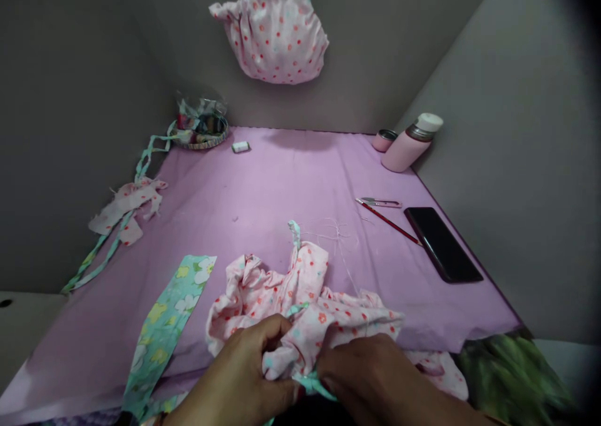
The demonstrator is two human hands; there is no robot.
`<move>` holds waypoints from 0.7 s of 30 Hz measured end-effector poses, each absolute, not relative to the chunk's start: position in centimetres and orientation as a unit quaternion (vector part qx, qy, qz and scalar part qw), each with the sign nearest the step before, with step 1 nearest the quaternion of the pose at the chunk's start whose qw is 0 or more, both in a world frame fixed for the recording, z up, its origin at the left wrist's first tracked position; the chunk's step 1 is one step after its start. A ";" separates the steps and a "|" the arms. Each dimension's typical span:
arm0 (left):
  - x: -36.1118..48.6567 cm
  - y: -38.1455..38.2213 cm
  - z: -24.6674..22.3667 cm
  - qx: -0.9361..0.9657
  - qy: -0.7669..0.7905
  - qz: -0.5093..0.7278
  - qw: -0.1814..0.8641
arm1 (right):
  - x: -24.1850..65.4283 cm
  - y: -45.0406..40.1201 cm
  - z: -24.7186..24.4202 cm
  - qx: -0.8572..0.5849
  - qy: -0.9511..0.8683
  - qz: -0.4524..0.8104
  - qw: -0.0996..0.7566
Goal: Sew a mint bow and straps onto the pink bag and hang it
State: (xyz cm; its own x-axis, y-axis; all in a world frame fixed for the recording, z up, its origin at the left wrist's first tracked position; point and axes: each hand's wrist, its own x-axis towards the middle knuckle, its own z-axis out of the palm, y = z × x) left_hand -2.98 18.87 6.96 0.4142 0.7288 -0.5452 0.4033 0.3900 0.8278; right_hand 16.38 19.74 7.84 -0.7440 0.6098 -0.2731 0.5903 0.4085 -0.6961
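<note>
At the table's front edge lies a bunched pink cloth garment (310, 319) with small red and orange prints and green trim. My left hand (253, 369) is closed around a gathered fold of it, thumb below and fingers above. Close beside it, my right hand (366, 369) pinches the garment near a green fabric strip (312, 385) at its lower edge; its fingertips are partly hidden. Whether a needle is between them I cannot tell. Loose white thread (337, 233) trails over the cloth behind the garment. A green floral fabric piece (169, 322) hangs over the edge to the left.
A phone (441, 244), red pencil (389, 221) and thread snips (382, 203) lie right. Behind stand a pink bottle (407, 150) and its cup (385, 139). A thread spool (241, 146), basket (201, 139) and scraps (129, 207) lie left. A dotted cloth (282, 37) hangs on the wall.
</note>
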 end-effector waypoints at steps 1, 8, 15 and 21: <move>-3.0 19.0 7.2 0.530 0.527 0.123 0.653 | 16.4 19.7 7.9 -0.371 -0.833 0.411 0.005; -2.9 19.1 7.3 0.522 0.526 0.136 0.658 | 16.4 19.1 6.5 -0.370 -0.843 0.390 0.017; -2.9 18.7 6.9 0.497 0.514 0.158 0.681 | 16.0 19.3 7.6 -0.368 -0.825 0.426 0.054; -2.7 18.9 6.9 0.465 0.494 0.181 0.712 | 15.6 19.7 8.5 -0.364 -0.815 0.440 0.097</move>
State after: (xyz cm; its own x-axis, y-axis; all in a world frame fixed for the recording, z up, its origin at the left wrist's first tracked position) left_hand -2.70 18.89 6.93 0.4467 0.7172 -0.5349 0.2019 0.5016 0.8412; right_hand 15.56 19.75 8.51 -0.7167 0.6785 -0.1610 0.5071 0.3487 -0.7882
